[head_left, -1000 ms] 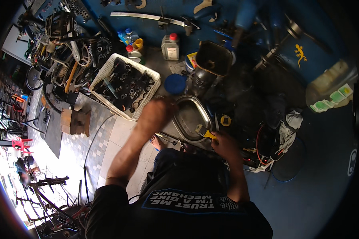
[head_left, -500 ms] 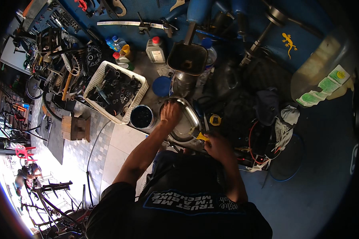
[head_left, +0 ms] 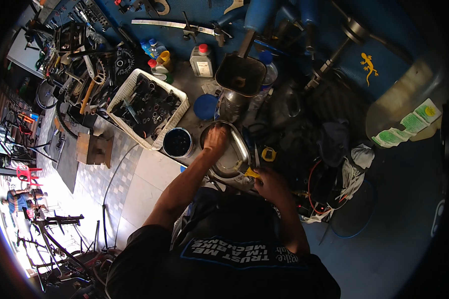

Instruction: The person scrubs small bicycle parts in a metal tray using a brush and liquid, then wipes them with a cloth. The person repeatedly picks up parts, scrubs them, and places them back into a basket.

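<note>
A shiny oval metal tray [head_left: 243, 144] lies on the bench in front of me. My left hand [head_left: 216, 139] reaches down into its left part, fingers bent and closed; whatever they hold is hidden beneath them. At the tray's near right rim, my right hand [head_left: 271, 183] is closed around the yellow handle of a brush [head_left: 252, 172]. The brush's bristle end points left over the tray. Just left of the tray stands a round tub [head_left: 177, 143] with dark contents.
A white basket [head_left: 180, 112] of small metal parts stands left of the tub. Behind the tray are a blue lid [head_left: 205, 106], a square dark funnel [head_left: 240, 74] and a grey bottle [head_left: 203, 62]. A yellow tape measure [head_left: 269, 154] and tangled cables [head_left: 351, 174] lie to the right.
The whole view has shifted slightly. My left hand has moved a little within the tray, while my right hand keeps the brush at nearly the same place by the rim.
</note>
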{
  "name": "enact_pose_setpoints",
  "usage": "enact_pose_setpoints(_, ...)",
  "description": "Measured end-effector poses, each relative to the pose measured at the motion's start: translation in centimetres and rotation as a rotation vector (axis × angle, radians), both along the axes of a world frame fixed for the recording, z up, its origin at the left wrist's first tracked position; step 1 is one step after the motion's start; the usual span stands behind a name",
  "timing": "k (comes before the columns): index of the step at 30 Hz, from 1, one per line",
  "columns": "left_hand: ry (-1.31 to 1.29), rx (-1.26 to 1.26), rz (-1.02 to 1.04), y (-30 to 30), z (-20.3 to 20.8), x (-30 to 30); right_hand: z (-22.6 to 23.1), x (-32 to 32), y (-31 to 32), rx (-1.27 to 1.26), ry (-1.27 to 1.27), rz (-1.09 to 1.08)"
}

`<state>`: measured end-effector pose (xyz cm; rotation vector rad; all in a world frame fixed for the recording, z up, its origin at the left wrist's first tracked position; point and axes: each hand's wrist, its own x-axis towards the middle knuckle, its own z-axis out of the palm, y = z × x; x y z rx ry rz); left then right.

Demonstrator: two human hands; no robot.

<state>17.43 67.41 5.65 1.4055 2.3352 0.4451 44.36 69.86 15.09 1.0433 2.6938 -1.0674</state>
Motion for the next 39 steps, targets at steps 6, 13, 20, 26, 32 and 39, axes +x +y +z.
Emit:
enact_pose_setpoints(6, 0.669, 0.148, -0.305, -2.2, -4.8, 0.0, 0.2, 0.0, 0.2, 0.021, 0.011, 0.038)
enact_pose_setpoints(13, 0.123, -0.129, -0.147, 0.0, 1.3, 0.4, 0.4, 0.2, 0.1, 0.014, -0.019, 0.011)
enact_pose_setpoints(20, 0.102, -0.045, -0.093, -0.7, -0.4, -0.1, 0.0, -0.1, -0.5, 0.014, 0.021, 0.010)
enact_pose_setpoints(26, 0.185, -0.192, -0.164, 0.3, -1.0, 0.9, -0.7, 0.0, -1.0, 0.051, 0.039, 0.007)
enact_pose_setpoints(32, 0.274, -0.236, -0.309, 1.0, 0.3, 0.9, -0.2, -0.1, -1.1, 0.072, 0.025, 0.010)
enact_pose_setpoints(39, 0.497, 0.224, -0.233, -0.6, -4.3, -0.4, 0.2, -0.8, -1.5, 0.045, 0.005, 0.009)
